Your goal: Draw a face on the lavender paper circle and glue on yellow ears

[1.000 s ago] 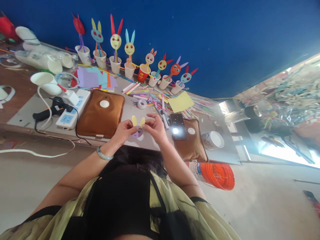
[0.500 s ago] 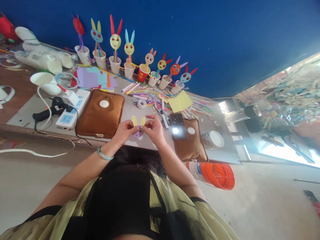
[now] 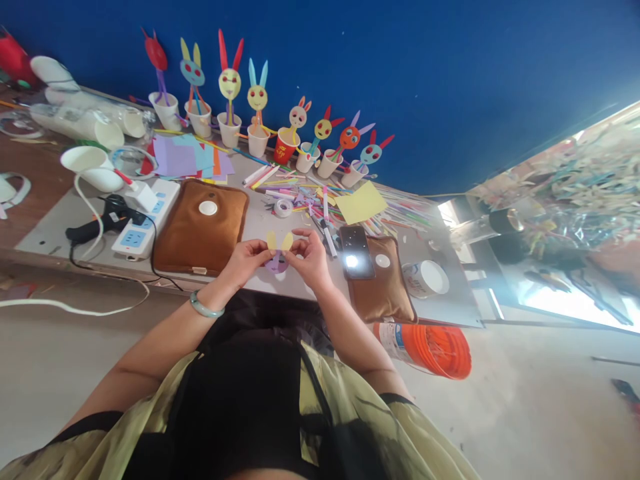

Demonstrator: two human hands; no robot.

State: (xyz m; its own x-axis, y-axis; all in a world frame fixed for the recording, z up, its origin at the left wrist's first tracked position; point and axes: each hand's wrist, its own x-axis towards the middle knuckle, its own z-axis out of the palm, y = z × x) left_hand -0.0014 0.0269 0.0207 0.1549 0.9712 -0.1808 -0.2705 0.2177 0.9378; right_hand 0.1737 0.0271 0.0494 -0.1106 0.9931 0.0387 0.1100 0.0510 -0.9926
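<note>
A purple paper rabbit face (image 3: 277, 265) with two yellow paper ears (image 3: 280, 241) is held between my hands at the front edge of the table. My left hand (image 3: 250, 259) pinches its left side near the base of an ear, thumb in front. On the other side, my right hand (image 3: 309, 257) pinches it with thumb and fingers by the right ear. Dark marks show on the purple face, partly covered by my thumbs. Just beyond my hands lie a roll of tape (image 3: 283, 209) and a black-and-white marker (image 3: 330, 241).
Paper cups with rabbit figures, one cup red (image 3: 286, 147), line the blue wall. Brown hand warmers (image 3: 200, 230) flank my hands. A phone (image 3: 357, 252) with its light on rests at right. A power strip (image 3: 145, 220) and glue gun (image 3: 90, 230) sit left; an orange bucket (image 3: 435, 350) is below.
My thumbs have shifted slightly on the paper rabbit face, so more of its purple part shows. Both hands keep their pinch; the face has moved barely.
</note>
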